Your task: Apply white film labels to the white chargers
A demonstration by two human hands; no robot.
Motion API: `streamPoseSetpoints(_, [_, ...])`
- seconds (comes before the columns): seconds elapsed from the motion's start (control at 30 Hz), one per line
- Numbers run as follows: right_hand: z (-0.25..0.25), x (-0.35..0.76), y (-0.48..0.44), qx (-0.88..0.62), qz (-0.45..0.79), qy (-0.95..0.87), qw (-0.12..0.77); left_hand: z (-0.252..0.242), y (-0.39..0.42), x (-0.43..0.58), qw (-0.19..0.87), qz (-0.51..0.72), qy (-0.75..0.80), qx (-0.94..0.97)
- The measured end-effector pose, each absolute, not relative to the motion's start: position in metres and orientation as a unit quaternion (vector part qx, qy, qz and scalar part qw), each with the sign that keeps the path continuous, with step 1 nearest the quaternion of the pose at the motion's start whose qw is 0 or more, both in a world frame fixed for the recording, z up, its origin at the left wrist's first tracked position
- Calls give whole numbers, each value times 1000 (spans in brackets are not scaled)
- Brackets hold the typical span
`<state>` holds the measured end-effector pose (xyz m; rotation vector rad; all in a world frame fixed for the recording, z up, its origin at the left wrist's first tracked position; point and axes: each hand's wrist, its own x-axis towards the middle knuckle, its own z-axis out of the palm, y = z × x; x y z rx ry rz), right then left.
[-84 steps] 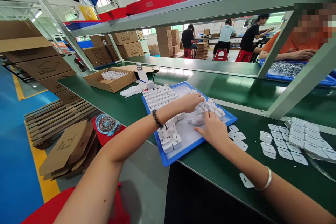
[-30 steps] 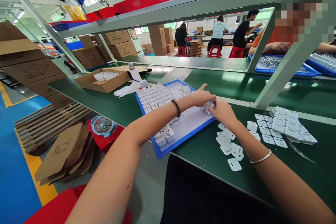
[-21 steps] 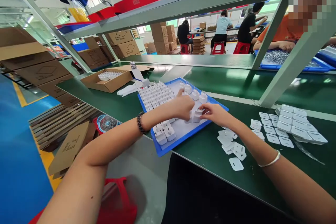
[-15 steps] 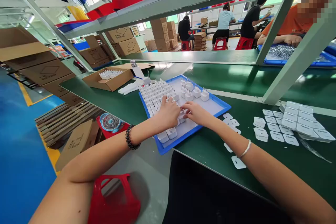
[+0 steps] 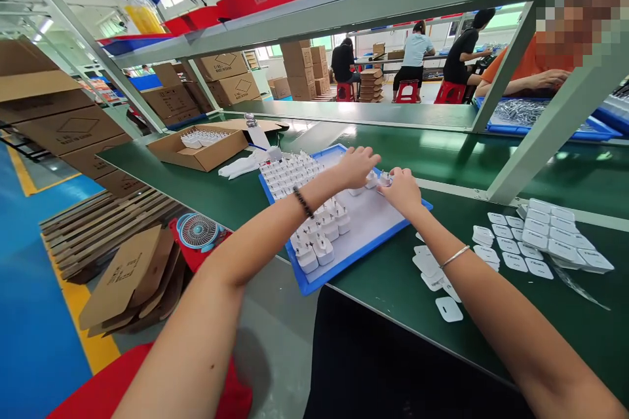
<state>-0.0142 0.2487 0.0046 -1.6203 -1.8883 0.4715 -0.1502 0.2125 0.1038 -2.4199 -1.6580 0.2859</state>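
A blue-rimmed tray (image 5: 363,240) lined in white holds many white plug adapters (image 5: 322,249) with metal pins pointing up, packed in rows on its left side. My left hand (image 5: 358,167) reaches over the tray's far part, fingers stretched out and a little apart, above a few loose adapters; its thumb is hidden. My right hand (image 5: 403,193) is closed at the tray's right side, its fingertips on a white plug adapter (image 5: 384,179). Part of that adapter is covered by the fingers.
White square plates (image 5: 521,249) lie in stacks on the green table (image 5: 393,304) at right, with more under my right forearm. An open carton (image 5: 196,150) and white gloves (image 5: 243,165) sit behind the tray. A shelf post (image 5: 521,137) stands at right. A co-worker's hand (image 5: 553,80) is beyond it.
Both hands have moved from the packed rows towards the tray's far right, where the loose adapters stand. The near adapters are now uncovered. The view has shifted slightly.
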Motion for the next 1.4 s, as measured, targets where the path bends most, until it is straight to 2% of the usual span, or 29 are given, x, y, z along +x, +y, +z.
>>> streamPoseSetpoints(0.13, [2, -20, 252, -613, 174, -726, 259, 87, 258, -134, 34, 141, -544, -826])
streamPoseSetpoints(0.27, [10, -10, 246, -576, 207, -758, 228, 90, 266, -130, 18, 147, -530, -835])
streamPoseSetpoints(0.5, [29, 41, 205, -439, 318, -818, 194, 121, 172, -148, 104, 112, -492, -857])
streamPoseSetpoints(0.67, [30, 31, 187, -384, 353, -832, 191, 96, 104, -151, 140, 178, -481, -847])
streamPoseSetpoints(0.83, [14, -16, 163, -334, 353, -851, 197, 70, 92, -154, 155, 205, -536, -804])
streamPoseSetpoints(1.07, [4, -29, 148, -355, 336, -850, 196, 79, 76, -163, 149, 169, -582, -781])
streamPoseSetpoints(1.17, [16, -20, 175, -373, 355, -842, 162, 99, 81, -173, 120, 97, -587, -794])
streamPoseSetpoints(1.27, [29, -23, 212, -443, 332, -816, 165, 119, 117, -187, 118, 10, -582, -805])
streamPoseSetpoints(1.4, [30, -52, 241, -538, 253, -777, 206, 121, 195, -198, 102, 57, -545, -830])
